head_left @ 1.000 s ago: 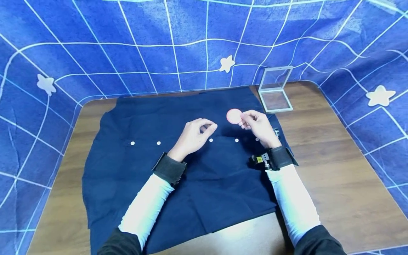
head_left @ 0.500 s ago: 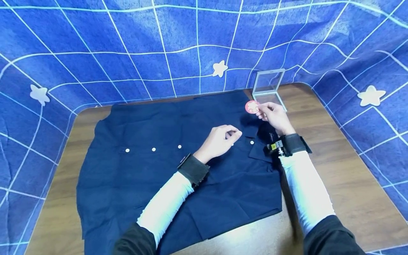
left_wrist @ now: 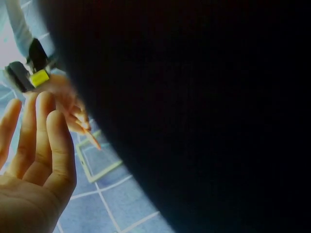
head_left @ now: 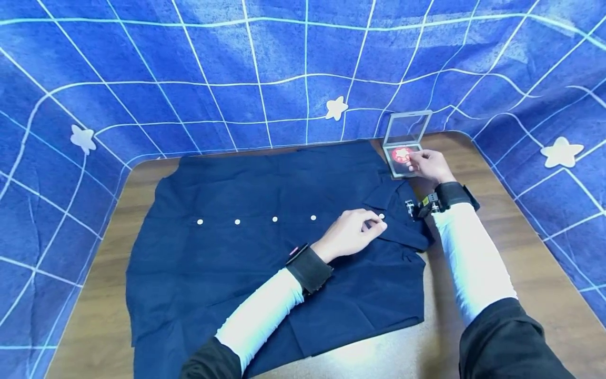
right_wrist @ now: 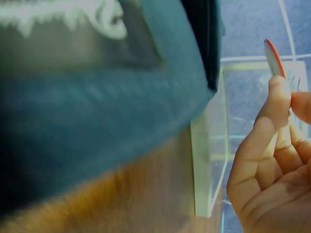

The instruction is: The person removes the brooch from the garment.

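Note:
My right hand (head_left: 430, 166) pinches a red round badge (head_left: 401, 154) with a pale star-like design, between thumb and finger. It holds the badge over the base of an open clear display case (head_left: 409, 126) with a pale frame. In the right wrist view the badge (right_wrist: 275, 59) is seen nearly edge-on, standing up from the fingertips, with the case behind. A dark navy shirt (head_left: 227, 273) with a row of white buttons lies spread below. Over its front, close to the collar, my left hand (head_left: 350, 233) has relaxed fingers and holds nothing.
The case stands on the wooden table (head_left: 502, 210) beyond the shirt collar (head_left: 402, 231), its lid raised near the back wall. A blue gridded cloth (head_left: 199, 47) with white stars (head_left: 336, 108) surrounds the table.
My right hand has carried the badge right and away, from above the shirt to over the case. The left hand has moved right along the buttons toward the collar.

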A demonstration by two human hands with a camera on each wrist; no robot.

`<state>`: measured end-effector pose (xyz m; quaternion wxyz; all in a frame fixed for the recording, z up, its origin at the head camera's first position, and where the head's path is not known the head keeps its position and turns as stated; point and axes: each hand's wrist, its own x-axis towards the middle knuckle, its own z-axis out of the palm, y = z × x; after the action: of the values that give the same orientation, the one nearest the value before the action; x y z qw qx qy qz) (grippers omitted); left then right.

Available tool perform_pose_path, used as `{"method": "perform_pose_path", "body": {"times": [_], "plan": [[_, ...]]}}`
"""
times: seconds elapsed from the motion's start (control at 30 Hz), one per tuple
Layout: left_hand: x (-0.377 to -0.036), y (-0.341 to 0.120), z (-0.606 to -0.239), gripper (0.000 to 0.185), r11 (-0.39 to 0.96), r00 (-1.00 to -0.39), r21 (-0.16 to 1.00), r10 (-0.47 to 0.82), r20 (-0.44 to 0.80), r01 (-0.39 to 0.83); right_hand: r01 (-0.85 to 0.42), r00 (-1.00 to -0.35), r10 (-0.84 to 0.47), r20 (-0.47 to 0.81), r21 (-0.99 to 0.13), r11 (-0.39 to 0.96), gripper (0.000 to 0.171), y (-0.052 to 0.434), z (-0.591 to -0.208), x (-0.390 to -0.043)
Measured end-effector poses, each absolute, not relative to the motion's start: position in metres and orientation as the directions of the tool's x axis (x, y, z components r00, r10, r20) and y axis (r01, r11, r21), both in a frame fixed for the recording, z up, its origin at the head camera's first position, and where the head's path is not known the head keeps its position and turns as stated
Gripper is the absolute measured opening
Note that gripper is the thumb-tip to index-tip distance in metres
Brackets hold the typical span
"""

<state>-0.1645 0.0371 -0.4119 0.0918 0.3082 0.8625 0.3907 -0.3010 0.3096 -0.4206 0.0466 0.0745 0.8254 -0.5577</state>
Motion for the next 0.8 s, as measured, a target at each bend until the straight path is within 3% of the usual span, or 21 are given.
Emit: {"method": "perform_pose_path", "body": {"times": [0.2, 0.3, 0.47, 0.63, 0.8], "plan": [[-0.156, 0.036, -0.412, 0.024, 0.53, -0.772, 0.694, 0.633, 0.058, 0.487, 0.208, -0.978, 0.145, -0.149, -0.684, 0.7, 0.05, 0.317, -0.425, -0.311], [-0.153, 0.035, -0.41, 0.024, 0.535, -0.765, 0.686, 0.642, 0.051, 0.494, 0.215, -0.976, 0.152, -0.155, -0.588, 0.78, 0.051, 0.32, -0.427, -0.314], [-0.151, 0.033, -0.41, 0.024, 0.53, -0.762, 0.69, 0.646, 0.046, 0.492, 0.238, -0.971, 0.175, -0.165, -0.551, 0.8, 0.044, 0.325, -0.43, -0.318], [-0.149, 0.029, -0.41, 0.024, 0.529, -0.763, 0.695, 0.645, 0.045, 0.488, 0.286, -0.957, 0.185, -0.222, -0.638, 0.715, 0.034, 0.327, -0.431, -0.324], [-0.15, 0.024, -0.409, 0.023, 0.535, -0.767, 0.685, 0.639, 0.057, 0.496, 0.27, -0.962, 0.175, -0.21, -0.639, 0.72, 0.039, 0.323, -0.429, -0.324]]}}
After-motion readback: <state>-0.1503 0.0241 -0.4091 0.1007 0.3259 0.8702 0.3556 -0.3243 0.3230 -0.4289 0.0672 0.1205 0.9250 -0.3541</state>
